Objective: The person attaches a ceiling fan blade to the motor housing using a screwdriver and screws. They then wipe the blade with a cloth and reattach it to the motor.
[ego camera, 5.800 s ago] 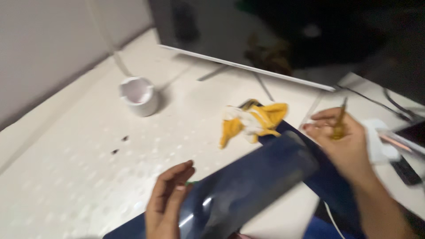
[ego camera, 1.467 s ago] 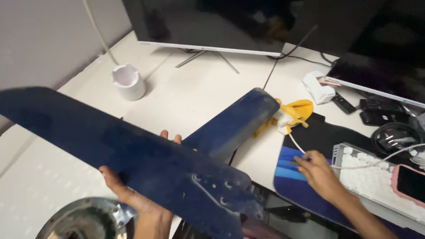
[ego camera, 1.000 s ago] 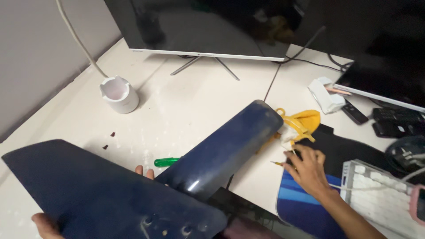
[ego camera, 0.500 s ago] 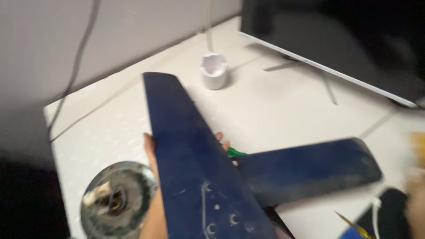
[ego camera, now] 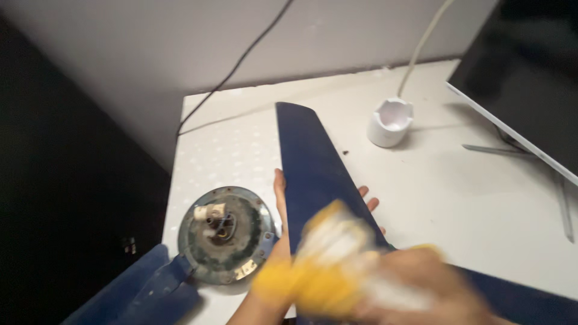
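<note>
Left hand (ego camera: 289, 210) palm-up beneath dark blue fan blade (ego camera: 313, 162), fingers (ego camera: 368, 203) cradling it, blurred right hand (ego camera: 421, 283) gripping yellow cloth (ego camera: 313, 265)

The left hand (ego camera: 289, 241) grips a long dark-blue fan blade (ego camera: 313, 162) from beneath; the blurred right hand (ego camera: 415, 289) holds a yellow-and-white cloth (ego camera: 325, 259). A round metal hub (ego camera: 226, 235) lies at nine o'clock on the white bench (ego camera: 457, 198).

My right hand (ego camera: 421, 283) is smeared by motion, and the yellow and white thing (ego camera: 325, 259) it holds is too blurred to make out. My left hand (ego camera: 283, 204) is mostly hidden under the dark blue blade (ego camera: 313, 162); only thumb and fingertips show. The near edge cuts off a second blade (ego camera: 138, 295) at the left. The monitor (ego camera: 524, 84) runs off the right edge.
</note>
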